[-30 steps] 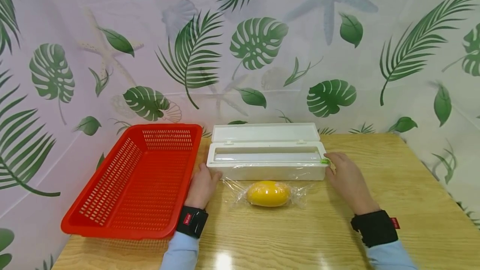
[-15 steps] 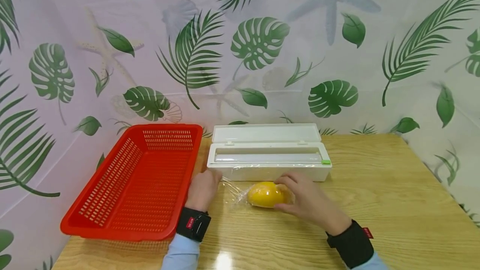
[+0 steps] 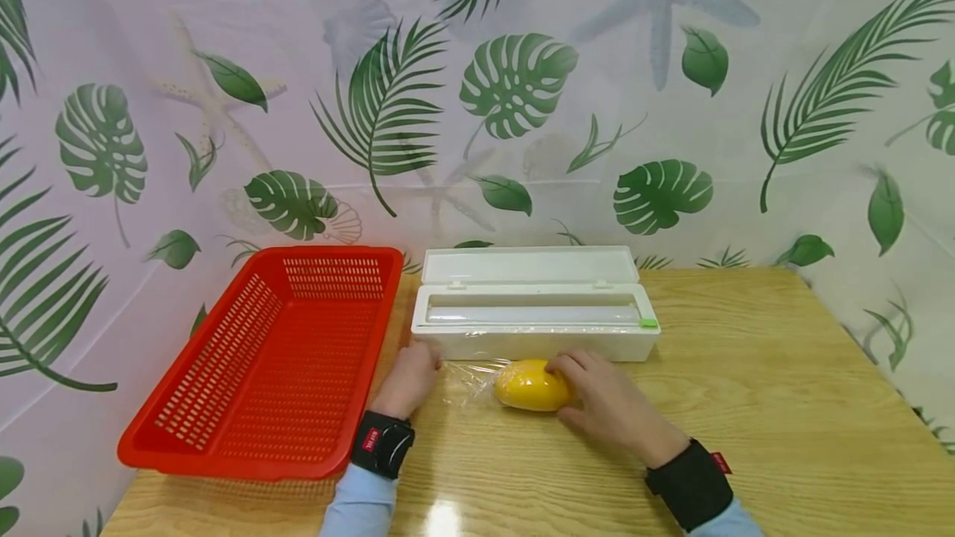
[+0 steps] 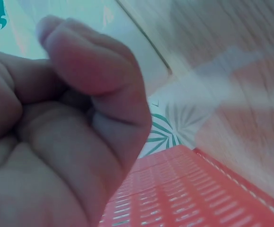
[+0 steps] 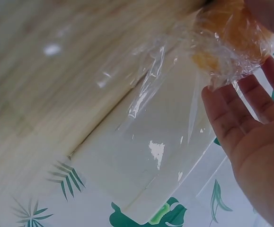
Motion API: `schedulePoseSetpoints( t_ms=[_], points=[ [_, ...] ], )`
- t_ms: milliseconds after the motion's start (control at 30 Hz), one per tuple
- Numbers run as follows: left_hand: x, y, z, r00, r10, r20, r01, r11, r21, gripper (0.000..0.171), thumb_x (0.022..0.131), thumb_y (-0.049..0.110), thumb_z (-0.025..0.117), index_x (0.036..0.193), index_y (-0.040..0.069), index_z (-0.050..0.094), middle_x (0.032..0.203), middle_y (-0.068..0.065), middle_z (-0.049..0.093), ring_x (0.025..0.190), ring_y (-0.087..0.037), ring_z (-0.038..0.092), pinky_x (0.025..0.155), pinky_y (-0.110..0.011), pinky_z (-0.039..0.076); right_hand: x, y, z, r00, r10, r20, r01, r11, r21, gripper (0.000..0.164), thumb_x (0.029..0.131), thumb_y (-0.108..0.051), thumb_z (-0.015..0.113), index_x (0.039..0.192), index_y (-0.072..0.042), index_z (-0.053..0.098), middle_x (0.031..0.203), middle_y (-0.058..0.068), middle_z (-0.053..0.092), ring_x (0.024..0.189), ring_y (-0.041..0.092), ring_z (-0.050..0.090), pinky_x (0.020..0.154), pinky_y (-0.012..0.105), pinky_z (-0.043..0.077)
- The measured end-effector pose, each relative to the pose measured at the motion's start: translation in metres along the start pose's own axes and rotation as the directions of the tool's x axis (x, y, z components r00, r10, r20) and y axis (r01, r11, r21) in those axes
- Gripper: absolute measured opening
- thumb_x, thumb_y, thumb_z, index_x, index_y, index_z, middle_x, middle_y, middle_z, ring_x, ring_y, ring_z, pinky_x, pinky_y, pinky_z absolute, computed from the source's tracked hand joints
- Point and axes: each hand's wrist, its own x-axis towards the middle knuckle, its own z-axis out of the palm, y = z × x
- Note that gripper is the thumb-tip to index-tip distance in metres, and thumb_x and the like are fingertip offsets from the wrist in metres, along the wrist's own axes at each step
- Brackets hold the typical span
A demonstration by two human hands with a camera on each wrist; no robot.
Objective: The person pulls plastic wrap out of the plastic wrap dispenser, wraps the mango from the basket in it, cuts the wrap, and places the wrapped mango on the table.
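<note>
A yellow mango [image 3: 531, 385], partly covered in clear cling film [image 3: 470, 384], lies on the table in front of a white cling film dispenser [image 3: 534, 345]. My right hand [image 3: 615, 404] grips its right end with curved fingers and thumb; the right wrist view shows the wrinkled film around the mango [image 5: 231, 40]. At the dispenser's front left corner is my left hand [image 3: 410, 375], fingers curled in, apparently pinching the film's left side. The left wrist view shows those bent fingers [image 4: 89, 71], but what lies between them is hidden. Film stretches from the dispenser's front edge to the mango.
The dispenser's lid [image 3: 530, 265] stands raised at the back, with the film roll [image 3: 530, 313] inside and a green slider [image 3: 648, 323] at its right end. A red plastic basket [image 3: 224, 461] stands left, close beside my left forearm. A leaf-patterned cloth [image 3: 515, 147] hangs behind.
My right hand has left the dispenser's right end, come left and taken hold of the mango. The mango has turned slightly. My left hand stays by the corner, its fingers now curled in.
</note>
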Motion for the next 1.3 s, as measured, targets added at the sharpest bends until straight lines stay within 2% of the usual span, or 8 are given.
schedulePoseSetpoints(
  t_ms=[200, 367, 500, 767, 967, 1100, 1200, 1300],
  points=[
    [0.0, 0.002, -0.002, 0.998, -0.025, 0.057, 0.028, 0.998, -0.059, 0.031, 0.067, -0.014, 0.051, 0.05, 0.01, 0.04, 0.053, -0.001, 0.031, 0.053, -0.019, 0.034, 0.046, -0.028, 0.025, 0.001, -0.001, 0.0, 1.0, -0.009, -0.004, 0.009, 1.0, -0.005, 0.056, 0.062, -0.017, 0.082, 0.11, -0.012, 0.054, 0.109, 0.004, 0.057, 0.099, 0.019, 0.05, 0.085, 0.041, 0.049],
    [-0.002, 0.003, -0.004, 0.989, -0.087, 0.119, 0.097, 0.992, -0.078, 0.008, 0.076, -0.011, 0.052, 0.076, -0.003, 0.056, 0.066, -0.01, 0.051, 0.061, -0.022, 0.044, 0.054, -0.034, 0.04, 0.001, -0.002, 0.0, 1.0, -0.002, 0.009, 0.002, 1.0, -0.007, 0.056, 0.063, -0.017, 0.082, 0.111, -0.011, 0.054, 0.109, 0.005, 0.056, 0.1, 0.019, 0.05, 0.085, 0.041, 0.049],
    [-0.004, 0.003, -0.004, 0.987, -0.096, 0.126, 0.105, 0.993, -0.062, 0.009, 0.079, -0.01, 0.049, 0.084, -0.005, 0.056, 0.074, -0.017, 0.057, 0.066, -0.027, 0.049, 0.062, -0.041, 0.047, 0.001, -0.002, 0.0, 1.0, 0.007, 0.014, -0.007, 1.0, 0.0, 0.056, 0.064, -0.016, 0.082, 0.112, -0.011, 0.053, 0.11, 0.005, 0.056, 0.1, 0.019, 0.05, 0.085, 0.041, 0.049],
    [-0.01, 0.011, -0.009, 0.993, -0.108, 0.036, 0.105, 0.991, 0.083, 0.014, 0.083, -0.007, 0.043, 0.084, -0.006, 0.056, 0.08, -0.027, 0.063, 0.071, -0.037, 0.06, 0.062, -0.052, 0.053, 0.0, -0.003, -0.001, 1.0, -0.003, 0.007, 0.003, 1.0, 0.02, 0.055, 0.065, -0.015, 0.081, 0.112, -0.012, 0.053, 0.111, 0.004, 0.055, 0.101, 0.018, 0.049, 0.084, 0.041, 0.05],
    [-0.017, 0.047, -0.018, 0.975, -0.148, -0.169, 0.184, 0.956, 0.229, 0.015, 0.082, 0.003, 0.053, 0.093, -0.008, 0.052, 0.073, -0.022, 0.063, 0.062, -0.035, 0.059, 0.049, -0.049, 0.053, -0.001, -0.001, -0.001, 0.999, -0.039, -0.014, 0.039, 0.999, 0.016, 0.055, 0.064, -0.015, 0.082, 0.111, -0.012, 0.054, 0.11, 0.004, 0.055, 0.101, 0.017, 0.048, 0.082, 0.04, 0.051],
    [-0.019, 0.077, -0.021, 0.965, 0.082, -0.249, -0.011, 0.961, 0.276, 0.026, 0.081, 0.005, 0.057, 0.104, -0.003, 0.049, 0.078, -0.015, 0.061, 0.066, -0.028, 0.054, 0.052, -0.038, 0.051, -0.002, 0.0, -0.001, 0.999, -0.036, -0.011, 0.036, 0.999, 0.011, 0.055, 0.065, -0.016, 0.081, 0.112, -0.011, 0.054, 0.111, 0.005, 0.055, 0.101, 0.018, 0.048, 0.083, 0.041, 0.05],
    [-0.018, 0.089, -0.016, 0.938, 0.306, -0.163, -0.252, 0.925, 0.285, 0.025, 0.085, 0.011, 0.058, 0.107, 0.003, 0.052, 0.088, -0.011, 0.058, 0.075, -0.023, 0.049, 0.065, -0.031, 0.049, -0.001, 0.0, 0.0, 0.999, -0.033, -0.009, 0.033, 0.999, 0.006, 0.055, 0.066, -0.016, 0.081, 0.113, -0.011, 0.054, 0.113, 0.006, 0.055, 0.103, 0.019, 0.048, 0.084, 0.042, 0.05],
    [-0.015, 0.088, -0.003, 0.91, 0.414, -0.023, -0.394, 0.881, 0.261, 0.03, 0.087, 0.024, 0.06, 0.111, 0.007, 0.053, 0.098, -0.008, 0.057, 0.086, -0.021, 0.047, 0.077, -0.032, 0.047, -0.001, 0.0, 0.0, 0.999, -0.036, -0.011, 0.036, 0.999, 0.001, 0.054, 0.067, -0.017, 0.081, 0.114, -0.01, 0.054, 0.114, 0.007, 0.055, 0.104, 0.02, 0.048, 0.086, 0.042, 0.049]
  ],
)
